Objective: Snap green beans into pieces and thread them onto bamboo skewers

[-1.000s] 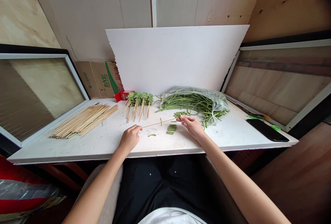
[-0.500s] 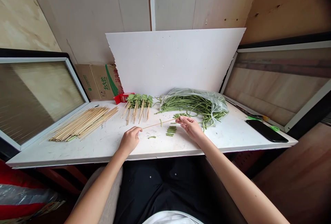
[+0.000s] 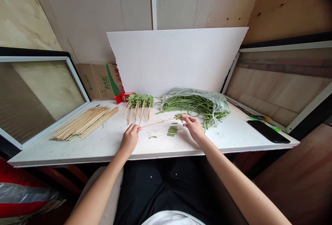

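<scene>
My left hand (image 3: 130,137) pinches one end of a thin bamboo skewer (image 3: 153,124), held slantwise over the table. My right hand (image 3: 192,126) has its fingertips closed at the skewer's other end; whether a bean piece is between them too I cannot tell. A small pale green bit (image 3: 163,121) shows along the skewer's middle, though I cannot make out if it is on it or behind. Below lies a row of cut green bean pieces (image 3: 172,131) near my right hand, and a single curved piece (image 3: 153,137) is nearer my left.
Loose bamboo skewers (image 3: 84,123) are heaped at the left. Filled bean skewers (image 3: 140,101) stand bunched at the back beside a red box (image 3: 125,97). A clear plastic bag (image 3: 220,102) of long green beans (image 3: 190,104) lies back right. A black phone (image 3: 268,131) rests near the right edge.
Both hands have risen slightly, and the left has shifted a little leftward. The bean piece seen upright beneath the skewer's middle now shows only as a small bit there.
</scene>
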{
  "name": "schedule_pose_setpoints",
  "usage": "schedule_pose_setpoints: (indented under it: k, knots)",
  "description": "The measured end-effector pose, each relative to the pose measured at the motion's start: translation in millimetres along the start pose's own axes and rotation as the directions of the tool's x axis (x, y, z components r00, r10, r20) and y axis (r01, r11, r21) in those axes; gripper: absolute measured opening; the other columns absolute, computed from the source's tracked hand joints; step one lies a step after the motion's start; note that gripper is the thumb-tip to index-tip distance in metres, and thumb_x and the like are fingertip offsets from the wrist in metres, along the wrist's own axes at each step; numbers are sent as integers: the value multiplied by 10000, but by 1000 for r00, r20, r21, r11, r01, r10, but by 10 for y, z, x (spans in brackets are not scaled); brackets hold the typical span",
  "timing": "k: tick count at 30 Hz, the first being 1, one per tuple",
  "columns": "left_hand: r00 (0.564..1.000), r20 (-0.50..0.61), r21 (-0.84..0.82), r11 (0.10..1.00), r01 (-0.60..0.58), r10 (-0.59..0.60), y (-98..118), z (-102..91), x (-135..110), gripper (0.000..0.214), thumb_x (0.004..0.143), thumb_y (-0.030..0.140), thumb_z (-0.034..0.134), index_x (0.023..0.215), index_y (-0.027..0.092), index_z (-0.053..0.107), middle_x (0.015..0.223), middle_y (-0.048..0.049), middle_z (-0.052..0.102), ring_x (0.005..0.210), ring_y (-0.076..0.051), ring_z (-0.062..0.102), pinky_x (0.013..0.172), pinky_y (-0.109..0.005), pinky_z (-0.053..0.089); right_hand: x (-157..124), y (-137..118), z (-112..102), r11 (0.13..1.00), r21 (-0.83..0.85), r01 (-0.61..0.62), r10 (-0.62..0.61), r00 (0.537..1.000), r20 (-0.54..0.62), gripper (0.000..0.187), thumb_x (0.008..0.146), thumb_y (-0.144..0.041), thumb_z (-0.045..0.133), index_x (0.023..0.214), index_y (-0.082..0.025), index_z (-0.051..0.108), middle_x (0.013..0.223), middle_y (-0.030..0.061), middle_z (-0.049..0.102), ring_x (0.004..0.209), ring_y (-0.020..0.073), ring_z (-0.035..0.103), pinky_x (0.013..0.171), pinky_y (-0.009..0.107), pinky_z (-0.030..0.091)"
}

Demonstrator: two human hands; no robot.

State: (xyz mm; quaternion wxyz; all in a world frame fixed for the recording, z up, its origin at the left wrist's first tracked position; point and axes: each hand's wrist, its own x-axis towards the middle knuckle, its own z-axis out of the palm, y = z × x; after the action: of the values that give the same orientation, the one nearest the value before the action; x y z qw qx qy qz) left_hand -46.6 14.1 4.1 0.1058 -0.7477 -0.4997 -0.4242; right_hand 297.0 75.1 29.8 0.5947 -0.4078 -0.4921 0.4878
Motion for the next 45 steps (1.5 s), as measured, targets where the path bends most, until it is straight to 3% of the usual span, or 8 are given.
schedule_pose_setpoints:
  k: [10,16,23,29,45]
  knots:
    - [996,86,19,999,-40,38,-73,21,-46,331,829,-42,441,925,203,642,902,-44,729,766,-175,688,692,-264,529,-44,1,61,997,-37,73,-74,997,-35,382,771,-598,809,940,-256,792,1051,87,782,1095,302,668,732,341,481]
    - [990,118,18,997,-80,78,-31,36,-37,321,829,-35,450,927,205,640,872,-39,723,746,-174,681,675,-261,523,-230,34,288,982,-123,141,-131,987,88,377,810,-614,773,902,-250,794,1050,82,776,1031,292,668,826,376,492]
    - [989,97,-57,993,-104,110,-20,27,-39,389,804,-74,408,945,200,645,875,-32,729,767,-158,705,716,-254,554,-278,50,389,991,-95,90,-80,991,105,462,816,-686,732,922,-239,775,1040,94,774,1015,294,665,820,375,493]
    - [980,127,-60,988,-143,150,2,10,-48,398,815,-78,404,972,196,647,895,-38,737,793,-159,724,722,-253,573,-308,30,418,987,-115,116,-100,986,131,406,833,-642,737,908,-245,778,1055,80,766,1059,287,667,906,391,496]
    - [966,147,-39,977,-208,211,-5,40,-66,445,780,-100,400,991,197,657,883,-35,737,778,-162,725,722,-251,572,-369,39,502,986,-119,116,-98,984,148,387,812,-626,764,826,-240,751,977,49,740,991,268,658,937,390,481]
